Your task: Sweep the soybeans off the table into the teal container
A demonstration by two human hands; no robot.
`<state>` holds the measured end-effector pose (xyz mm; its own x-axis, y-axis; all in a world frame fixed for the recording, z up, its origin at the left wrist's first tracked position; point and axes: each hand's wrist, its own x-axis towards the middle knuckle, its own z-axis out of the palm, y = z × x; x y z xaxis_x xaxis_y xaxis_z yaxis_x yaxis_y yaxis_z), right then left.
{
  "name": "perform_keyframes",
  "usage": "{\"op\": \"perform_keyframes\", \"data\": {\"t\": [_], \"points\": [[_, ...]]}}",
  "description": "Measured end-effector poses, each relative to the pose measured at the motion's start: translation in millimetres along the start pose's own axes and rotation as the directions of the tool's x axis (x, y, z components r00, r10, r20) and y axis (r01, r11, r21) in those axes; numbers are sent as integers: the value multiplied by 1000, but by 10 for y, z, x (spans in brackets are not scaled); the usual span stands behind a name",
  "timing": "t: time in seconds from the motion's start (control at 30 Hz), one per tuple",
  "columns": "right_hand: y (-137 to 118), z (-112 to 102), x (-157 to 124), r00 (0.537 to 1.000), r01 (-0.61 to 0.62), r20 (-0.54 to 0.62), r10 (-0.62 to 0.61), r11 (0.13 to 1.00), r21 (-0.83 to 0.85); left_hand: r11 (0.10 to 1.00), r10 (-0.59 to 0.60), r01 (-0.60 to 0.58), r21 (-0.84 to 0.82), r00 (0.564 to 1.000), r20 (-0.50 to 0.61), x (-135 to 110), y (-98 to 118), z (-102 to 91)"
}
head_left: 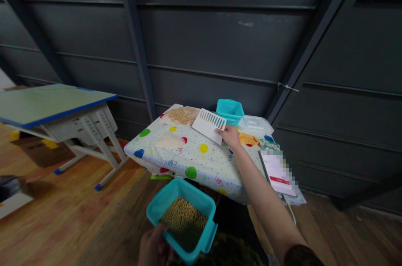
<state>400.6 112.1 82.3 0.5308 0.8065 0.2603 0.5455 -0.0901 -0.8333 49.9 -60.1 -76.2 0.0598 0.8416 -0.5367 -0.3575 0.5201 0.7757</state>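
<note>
My left hand (156, 245) grips the near left rim of a teal plastic box (205, 199), held in front of the table's near edge. Soybeans (184, 218) cover the bottom of this box. Over the table, my right hand (228, 135) pinches the right end of a white slotted scraper (205, 126), its row of slots facing away from me. Just beyond the scraper's left end lies a pile of tan grains (184, 115). Nearer to me is a thin patch of white grains (170, 141), resembling rice, on the balloon-print tablecloth (204, 161).
Behind my right hand stand a second teal box (230, 109) and a clear plastic lid (256, 124). A yellow cloth (248, 138) and a tablet (278, 174) with a cable lie at the right. A green-topped desk (53, 103) stands left; a dark panelled wall (213, 40) rises behind.
</note>
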Motion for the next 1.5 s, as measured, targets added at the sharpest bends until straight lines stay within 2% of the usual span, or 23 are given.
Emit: {"op": "perform_keyframes", "data": {"t": [0.2, 0.37, 0.63, 0.83, 1.23, 1.33, 1.5], "points": [[15, -143, 40, 992, -93, -102, 76, 980, -175, 999, -13, 14, -41, 1000, 17, -30, 44, 27], [71, -277, 81, 984, -123, -154, 91, 970, -212, 999, -26, 26, -38, 1000, 5, -26, 47, 32], [36, -361, 71, 977, -157, -187, 101, 937, -312, 999, -14, 15, -41, 1000, 12, 4, 4, -10], [-9, -295, 26, 978, -142, -197, 69, 910, -388, 998, -31, 32, -48, 999, 9, 30, -23, -31], [-42, -120, -11, 985, -109, -170, 41, 903, -416, 999, -30, 30, -16, 999, 18, 28, -7, -8], [-31, -91, 9, 988, -90, -151, 27, 899, -428, 1000, -16, 16, -1, 1000, -14, 7, 17, 23], [-18, -61, 25, 994, -34, -105, -15, 892, -451, 1000, 4, -4, -2, 1000, -6, -6, 14, 21]]}}
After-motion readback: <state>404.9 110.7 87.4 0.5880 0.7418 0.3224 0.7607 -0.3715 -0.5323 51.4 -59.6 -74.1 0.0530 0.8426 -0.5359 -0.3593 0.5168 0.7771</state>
